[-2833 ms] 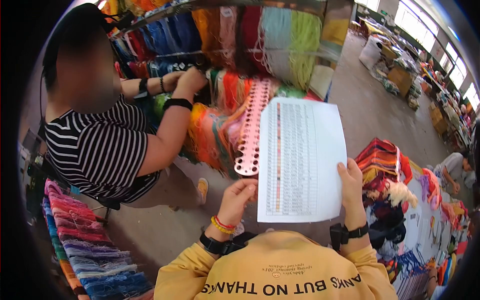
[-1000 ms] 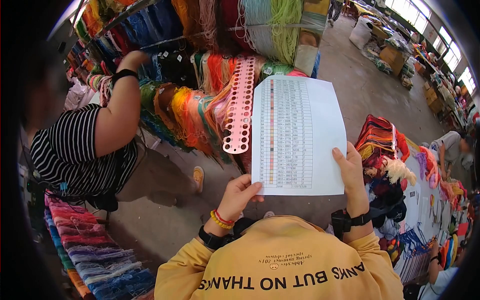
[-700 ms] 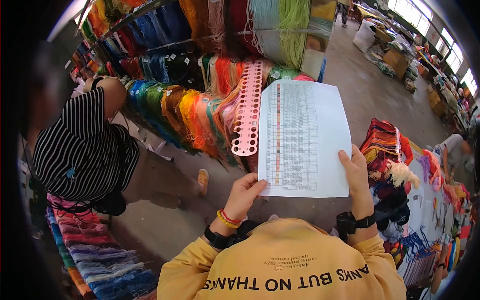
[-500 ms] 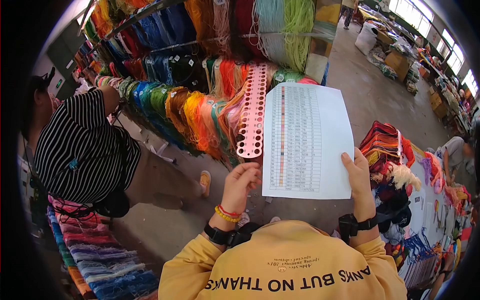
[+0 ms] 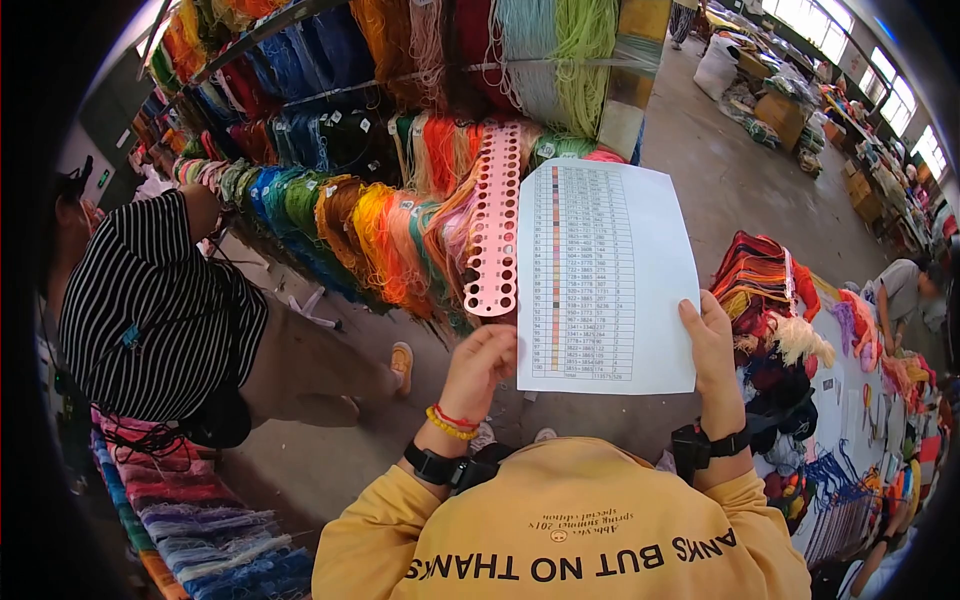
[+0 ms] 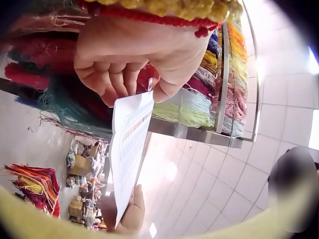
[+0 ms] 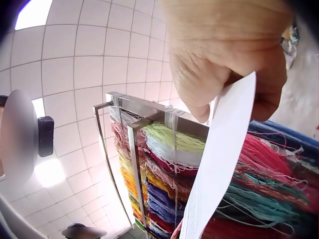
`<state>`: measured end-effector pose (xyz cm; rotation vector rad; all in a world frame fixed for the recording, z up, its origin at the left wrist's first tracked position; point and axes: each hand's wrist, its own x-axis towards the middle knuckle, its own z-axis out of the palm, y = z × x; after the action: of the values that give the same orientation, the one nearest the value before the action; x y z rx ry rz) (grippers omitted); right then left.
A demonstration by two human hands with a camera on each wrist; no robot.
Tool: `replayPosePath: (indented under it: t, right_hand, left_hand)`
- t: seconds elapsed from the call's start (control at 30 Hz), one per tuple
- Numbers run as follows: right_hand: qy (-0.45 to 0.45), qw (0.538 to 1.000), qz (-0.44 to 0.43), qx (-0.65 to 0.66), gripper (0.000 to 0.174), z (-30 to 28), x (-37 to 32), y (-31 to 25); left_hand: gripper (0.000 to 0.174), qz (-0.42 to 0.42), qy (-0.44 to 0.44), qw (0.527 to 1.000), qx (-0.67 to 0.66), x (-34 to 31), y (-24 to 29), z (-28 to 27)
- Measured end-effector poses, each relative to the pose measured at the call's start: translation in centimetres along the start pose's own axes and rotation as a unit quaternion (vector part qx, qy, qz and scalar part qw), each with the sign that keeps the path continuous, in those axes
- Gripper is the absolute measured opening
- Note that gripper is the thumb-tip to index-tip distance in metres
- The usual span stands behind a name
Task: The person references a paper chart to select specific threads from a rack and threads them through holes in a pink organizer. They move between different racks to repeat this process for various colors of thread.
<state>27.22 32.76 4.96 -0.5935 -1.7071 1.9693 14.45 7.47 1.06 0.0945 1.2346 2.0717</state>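
A printed sheet of paper, with a table of numbers and colour swatches, is held up in front of the body. My right hand grips its right edge, thumb on the front; the right wrist view shows the sheet between thumb and fingers. My left hand is at the lower left edge, fingers curled and thumb off the printed face. In the left wrist view, the hand's thumb and fingertips flank the near edge of the sheet; I cannot tell whether they pinch it. A pink strip with holes overlaps the yarn beside the sheet.
Racks of coloured yarn skeins stand ahead. A person in a striped top stands at left, above more skeins. A table with yarn bundles stands at right, another person behind it.
My left thumb has come off the sheet's front, and that hand now curls at its left edge. The striped-top person has moved left and lowered an arm from the yarn. My right hand keeps its grip.
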Motion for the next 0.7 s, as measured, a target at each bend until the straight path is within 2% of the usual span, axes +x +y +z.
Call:
replayPosePath:
  t: [0.1, 0.43, 0.7]
  right_hand:
    - [0.001, 1.000, 0.002, -0.004, 0.020, 0.1, -0.1, 0.1]
    - [-0.005, 1.000, 0.008, 0.021, 0.022, 0.3, -0.3, 0.1]
    - [0.001, 1.000, -0.003, 0.007, 0.021, 0.8, 0.2, 0.0]
  left_hand:
    - [0.020, -0.021, -0.034, 0.999, 0.030, 0.0, -0.5, 0.9]
    - [0.021, -0.007, -0.009, 1.000, -0.028, 1.2, -1.1, 3.0]
    - [0.025, 0.040, 0.010, 0.998, -0.038, 2.1, -1.0, 4.1]
